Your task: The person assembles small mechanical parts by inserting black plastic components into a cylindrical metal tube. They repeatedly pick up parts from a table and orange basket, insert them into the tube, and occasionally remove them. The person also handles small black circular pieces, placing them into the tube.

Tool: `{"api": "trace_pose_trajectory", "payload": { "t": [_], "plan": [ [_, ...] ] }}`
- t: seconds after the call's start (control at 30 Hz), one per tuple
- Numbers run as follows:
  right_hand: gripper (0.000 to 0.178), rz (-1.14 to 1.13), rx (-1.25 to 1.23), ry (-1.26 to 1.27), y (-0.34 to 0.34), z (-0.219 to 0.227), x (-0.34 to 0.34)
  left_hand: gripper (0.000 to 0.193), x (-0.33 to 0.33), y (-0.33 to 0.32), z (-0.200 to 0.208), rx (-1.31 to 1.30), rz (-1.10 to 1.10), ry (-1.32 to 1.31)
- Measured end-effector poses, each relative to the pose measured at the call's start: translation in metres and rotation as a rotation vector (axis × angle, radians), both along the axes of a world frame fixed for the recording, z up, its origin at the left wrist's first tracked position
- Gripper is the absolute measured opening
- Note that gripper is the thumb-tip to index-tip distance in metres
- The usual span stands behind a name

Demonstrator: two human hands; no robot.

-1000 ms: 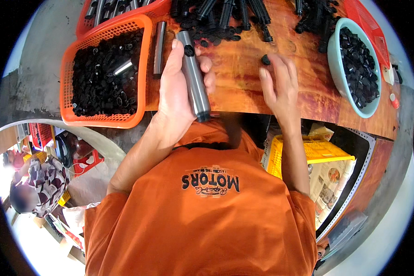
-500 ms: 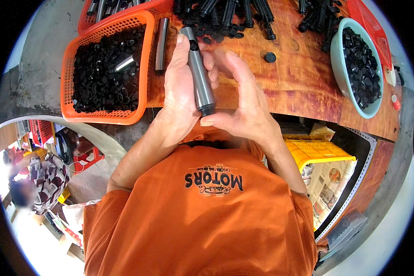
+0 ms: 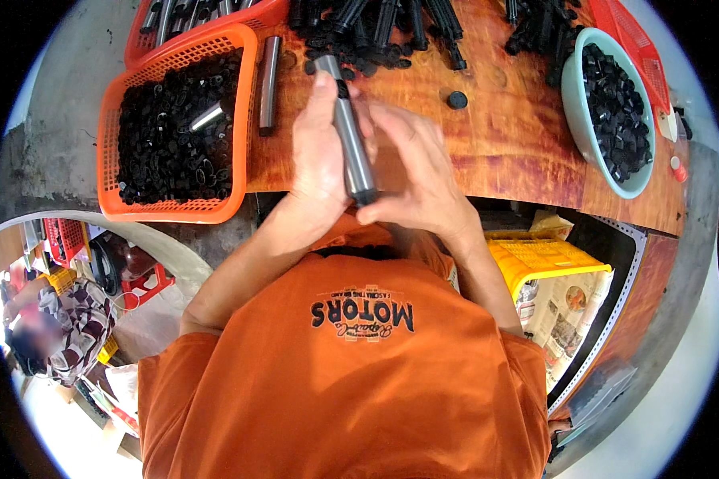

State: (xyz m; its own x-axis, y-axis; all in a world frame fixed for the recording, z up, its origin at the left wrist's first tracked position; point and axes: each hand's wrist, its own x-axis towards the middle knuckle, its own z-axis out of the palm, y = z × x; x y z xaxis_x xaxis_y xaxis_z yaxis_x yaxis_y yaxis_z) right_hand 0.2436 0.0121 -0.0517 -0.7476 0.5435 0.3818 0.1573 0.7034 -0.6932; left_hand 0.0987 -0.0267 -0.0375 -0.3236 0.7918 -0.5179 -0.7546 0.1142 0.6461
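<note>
We note the metal tube (image 3: 355,152) in the left hand (image 3: 315,152), raised near the front edge of the tabletop (image 3: 511,148). The left thumb lies along its upper part; the fingers wrap behind.

Long axis: slanted, far end leaning left, black near end pointing toward the body and slightly right. The right hand (image 3: 427,176) is the nearer of the two hands to that black end. We see its thumb and fingers spread apart in a loose curve, gripping nothing visible; whether the thumb touches the tube, we cannot tell.

Surroundings: a round black cap (image 3: 456,100) sits beyond the right hand. A second tube (image 3: 270,88) lies beside the orange basket (image 3: 240,156), left of the left hand.
</note>
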Motion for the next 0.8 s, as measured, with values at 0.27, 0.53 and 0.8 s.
{"api": "trace_pose_trajectory", "payload": {
  "t": [0.27, 0.53, 0.8],
  "plan": [
    [0.039, -0.457, 0.323, -0.366, 0.046, -0.048, 0.057, 0.04, -0.012, -0.014, -0.012, 0.053, -0.155, -0.019],
    [0.038, -0.595, 0.566, -0.342, 0.106, -0.06, 0.079, 0.041, -0.022, -0.03, -0.017, 0.077, -0.152, -0.019],
    [0.014, -0.408, 0.447, -0.202, 0.083, -0.05, -0.018, 0.045, -0.024, -0.033, -0.018, 0.069, -0.172, -0.004]
  ]
}}
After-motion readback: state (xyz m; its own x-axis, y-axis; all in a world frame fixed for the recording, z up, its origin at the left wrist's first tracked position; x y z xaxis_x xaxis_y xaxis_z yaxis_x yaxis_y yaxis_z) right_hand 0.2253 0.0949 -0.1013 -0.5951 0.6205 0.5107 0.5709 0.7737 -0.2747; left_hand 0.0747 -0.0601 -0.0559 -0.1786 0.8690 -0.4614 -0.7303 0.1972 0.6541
